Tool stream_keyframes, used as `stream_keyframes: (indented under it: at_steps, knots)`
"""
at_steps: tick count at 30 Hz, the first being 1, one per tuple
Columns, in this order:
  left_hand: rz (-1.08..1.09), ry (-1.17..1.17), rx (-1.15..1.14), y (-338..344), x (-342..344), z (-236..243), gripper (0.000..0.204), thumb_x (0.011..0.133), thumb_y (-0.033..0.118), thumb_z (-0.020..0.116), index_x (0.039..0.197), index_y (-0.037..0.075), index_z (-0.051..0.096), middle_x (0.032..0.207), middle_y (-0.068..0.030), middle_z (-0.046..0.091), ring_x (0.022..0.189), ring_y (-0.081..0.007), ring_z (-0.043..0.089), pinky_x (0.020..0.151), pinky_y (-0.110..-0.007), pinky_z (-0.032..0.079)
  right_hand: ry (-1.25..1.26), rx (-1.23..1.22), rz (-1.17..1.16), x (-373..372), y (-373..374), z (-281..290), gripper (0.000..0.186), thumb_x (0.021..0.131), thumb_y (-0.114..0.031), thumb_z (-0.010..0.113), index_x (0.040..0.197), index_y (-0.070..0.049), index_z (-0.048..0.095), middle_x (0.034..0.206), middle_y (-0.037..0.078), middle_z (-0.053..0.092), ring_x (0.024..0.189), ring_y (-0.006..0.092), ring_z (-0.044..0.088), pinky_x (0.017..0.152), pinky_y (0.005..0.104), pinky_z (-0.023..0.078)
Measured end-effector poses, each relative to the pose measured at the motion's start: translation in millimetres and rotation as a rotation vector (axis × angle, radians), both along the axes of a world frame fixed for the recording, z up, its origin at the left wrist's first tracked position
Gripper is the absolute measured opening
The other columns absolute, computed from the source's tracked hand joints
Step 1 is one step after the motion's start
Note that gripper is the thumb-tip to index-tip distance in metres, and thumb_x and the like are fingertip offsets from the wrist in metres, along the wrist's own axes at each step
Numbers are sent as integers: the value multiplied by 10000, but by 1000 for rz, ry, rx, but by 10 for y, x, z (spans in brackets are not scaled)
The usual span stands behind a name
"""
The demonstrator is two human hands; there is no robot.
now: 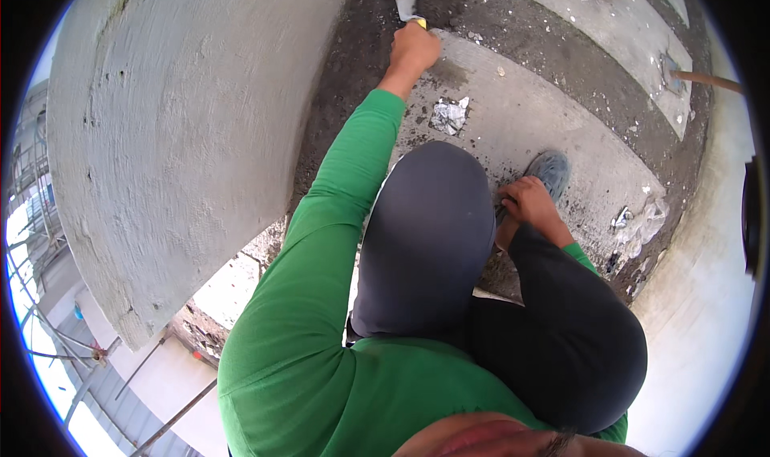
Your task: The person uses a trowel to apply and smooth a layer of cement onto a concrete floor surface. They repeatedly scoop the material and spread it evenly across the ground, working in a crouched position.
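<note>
My left hand [415,49] reaches far forward along the foot of the grey wall, its fingers closed round the yellow handle of a trowel [408,0]. The trowel's pale blade points away from me over dark, crumbly dirt; its tip is close to the upper edge of the picture. My right hand [531,202] rests at my ankle beside the grey shoe [550,172]. Its fingers are loosely bent with no tool in them, and their tips are partly hidden. A crumpled silvery wrapper [450,116] lies on the concrete between the two hands.
A rough plastered wall [192,104] rises close on my left. Another pale wall [682,296] stands at right. Dark dirt [553,80] with white chips borders the concrete slab [577,128]. Clear plastic litter [642,224] lies right; a wooden handle [706,80] juts in at far right.
</note>
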State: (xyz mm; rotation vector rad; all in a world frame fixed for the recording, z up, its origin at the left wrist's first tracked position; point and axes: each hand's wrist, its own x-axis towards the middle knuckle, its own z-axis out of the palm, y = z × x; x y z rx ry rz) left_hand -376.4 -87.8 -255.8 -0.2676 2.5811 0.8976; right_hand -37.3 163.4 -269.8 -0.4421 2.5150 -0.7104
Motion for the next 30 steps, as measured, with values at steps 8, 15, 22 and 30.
stream_keyframes:
  at_steps: [8, 15, 22, 30]
  knots:
    - [-40, 129, -354, -849, -335, 31, 446, 970, 186, 587, 1343, -57, 555, 1281, -315, 681, 1218, -471, 662, 1045, -533, 538, -6, -22, 7, -27, -14, -9, 232, 869, -214, 739, 1091, -143, 745, 999, 40, 743, 1087, 264, 647, 1049, 419, 443]
    - [-193, 155, -345, -720, -336, 310, 432, 968, 185, 560, 1314, -73, 568, 1288, -339, 663, 1224, -502, 638, 1052, -541, 521, 1, -24, -14, 56, 71, 11, 226, 876, -213, 733, 1088, -135, 747, 996, 48, 744, 1087, 266, 648, 1055, 425, 441]
    - [-88, 128, -235, -313, -148, -70, 471, 964, 214, 597, 1376, -8, 551, 1289, -310, 676, 1223, -510, 637, 1043, -542, 523, 29, -14, -8, -11, 44, -26, 263, 857, -208, 751, 1107, -127, 753, 1003, 76, 736, 1052, 280, 649, 1047, 427, 439]
    - [309, 22, 516, -947, 612, -2, 347, 1028, 216, 642, 1318, 26, 622, 642, -25, 540, 427, -95, 459, 374, -299, 360, 31, -29, -25, 70, 37, 117, 272, 878, -207, 729, 1137, -128, 761, 1011, 60, 750, 1065, 272, 651, 1075, 420, 439]
